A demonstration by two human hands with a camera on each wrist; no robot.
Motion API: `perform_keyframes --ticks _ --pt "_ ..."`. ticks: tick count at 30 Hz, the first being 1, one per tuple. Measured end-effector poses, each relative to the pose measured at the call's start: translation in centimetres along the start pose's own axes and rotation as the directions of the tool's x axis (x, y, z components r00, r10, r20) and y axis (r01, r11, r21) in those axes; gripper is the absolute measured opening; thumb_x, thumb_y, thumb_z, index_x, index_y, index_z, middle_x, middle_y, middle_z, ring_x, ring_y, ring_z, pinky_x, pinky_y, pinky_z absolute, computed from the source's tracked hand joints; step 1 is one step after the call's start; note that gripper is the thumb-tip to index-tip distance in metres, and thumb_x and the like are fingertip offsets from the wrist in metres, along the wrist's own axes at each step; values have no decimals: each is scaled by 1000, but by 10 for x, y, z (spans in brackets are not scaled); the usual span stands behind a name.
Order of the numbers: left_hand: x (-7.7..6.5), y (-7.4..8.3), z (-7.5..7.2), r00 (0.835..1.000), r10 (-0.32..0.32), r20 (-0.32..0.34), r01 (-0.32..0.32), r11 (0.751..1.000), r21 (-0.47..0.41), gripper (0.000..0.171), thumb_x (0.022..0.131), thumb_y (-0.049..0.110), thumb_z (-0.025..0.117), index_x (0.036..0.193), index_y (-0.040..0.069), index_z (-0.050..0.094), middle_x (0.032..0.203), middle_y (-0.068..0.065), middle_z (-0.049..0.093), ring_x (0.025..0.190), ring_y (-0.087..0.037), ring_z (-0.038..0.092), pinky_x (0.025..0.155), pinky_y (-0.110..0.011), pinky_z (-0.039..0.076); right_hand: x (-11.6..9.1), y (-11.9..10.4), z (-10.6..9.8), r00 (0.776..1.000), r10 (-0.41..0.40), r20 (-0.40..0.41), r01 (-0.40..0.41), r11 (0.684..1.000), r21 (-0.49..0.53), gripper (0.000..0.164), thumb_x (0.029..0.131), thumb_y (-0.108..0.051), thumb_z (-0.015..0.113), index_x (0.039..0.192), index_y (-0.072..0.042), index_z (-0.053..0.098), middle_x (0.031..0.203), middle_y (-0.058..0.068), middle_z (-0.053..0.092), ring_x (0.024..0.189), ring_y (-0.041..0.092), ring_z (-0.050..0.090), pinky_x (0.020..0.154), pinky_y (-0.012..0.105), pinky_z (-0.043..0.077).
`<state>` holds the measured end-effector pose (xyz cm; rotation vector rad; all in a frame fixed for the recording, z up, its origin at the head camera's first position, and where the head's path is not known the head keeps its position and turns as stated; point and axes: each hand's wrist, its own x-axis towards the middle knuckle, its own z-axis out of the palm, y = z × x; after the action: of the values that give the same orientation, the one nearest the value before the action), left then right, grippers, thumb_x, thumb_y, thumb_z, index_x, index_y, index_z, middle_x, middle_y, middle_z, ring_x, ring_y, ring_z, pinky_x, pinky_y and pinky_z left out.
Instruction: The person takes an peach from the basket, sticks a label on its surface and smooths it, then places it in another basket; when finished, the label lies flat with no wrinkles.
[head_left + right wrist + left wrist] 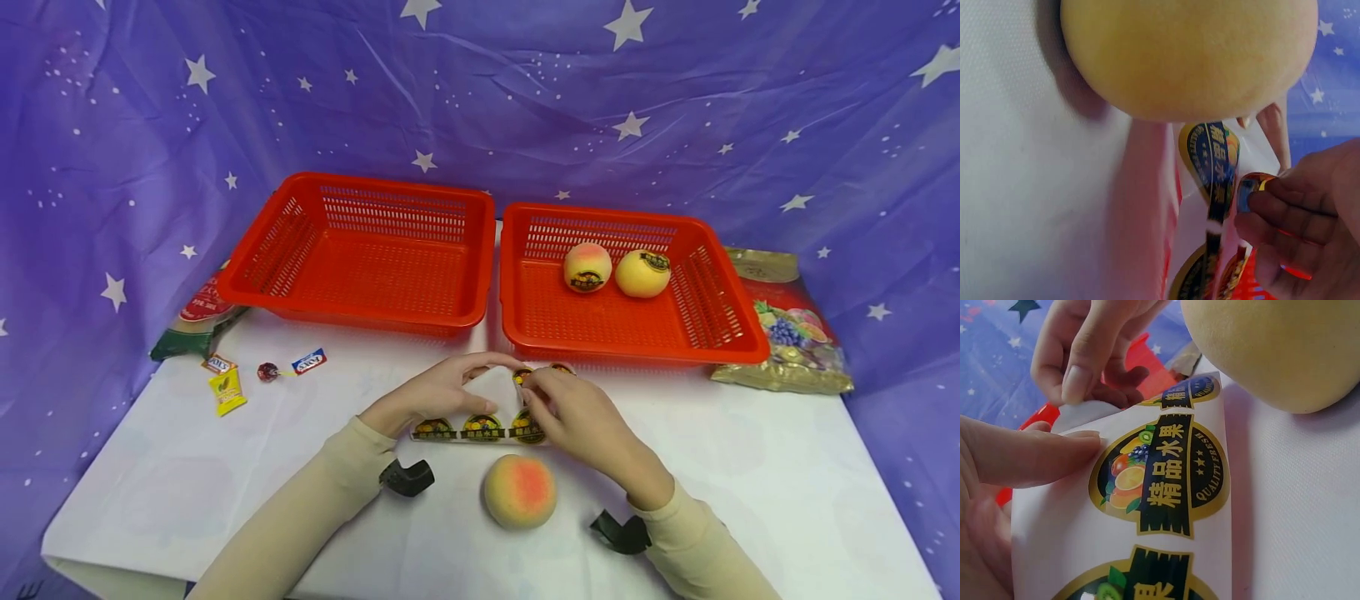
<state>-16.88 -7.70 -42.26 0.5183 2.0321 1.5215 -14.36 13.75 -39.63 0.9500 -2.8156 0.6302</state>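
A white sheet of fruit stickers [498, 385], black and gold with fruit pictures, is raised between both hands over the table. My left hand [442, 393] grips it, thumb on the printed face beside a label [1160, 475]. My right hand [585, 417] pinches a sticker [1254, 187] at the sheet's far side, where the paper bends up. The sticker's other edge is hidden by the fingers. Close in front of the sheet, on the white cloth, sits a peach [520, 492] with a pink-orange blush; no label shows on its visible side.
Behind the hands stand two red baskets, the left one [360, 315] bare inside, the right one [630, 343] with two labelled peaches [588, 267]. Candies [227, 391] and a lollipop [267, 372] lie at left. Snack bags flank the baskets, one a gold-and-red bag [787, 333].
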Motion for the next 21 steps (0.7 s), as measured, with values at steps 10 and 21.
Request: perform_keyframes --ticks 10,21 --pt "-2 -1 -2 1000 0 -19 0 1000 13 52 75 11 69 117 38 52 124 17 48 127 -16 31 102 -43 26 -6 6 -4 993 55 -104 -48 997 68 3 84 -21 57 84 -19 60 73 -14 54 64 -1 52 58 21 44" --pt "-2 -8 -5 999 -18 -29 18 1000 24 52 76 12 68 118 37 52 125 18 47 129 -19 29 104 -44 23 -10 16 -12 982 124 -140 -107 987 124 4 84 -22 59 85 -19 61 72 -16 54 60 -2 47 54 18 40"
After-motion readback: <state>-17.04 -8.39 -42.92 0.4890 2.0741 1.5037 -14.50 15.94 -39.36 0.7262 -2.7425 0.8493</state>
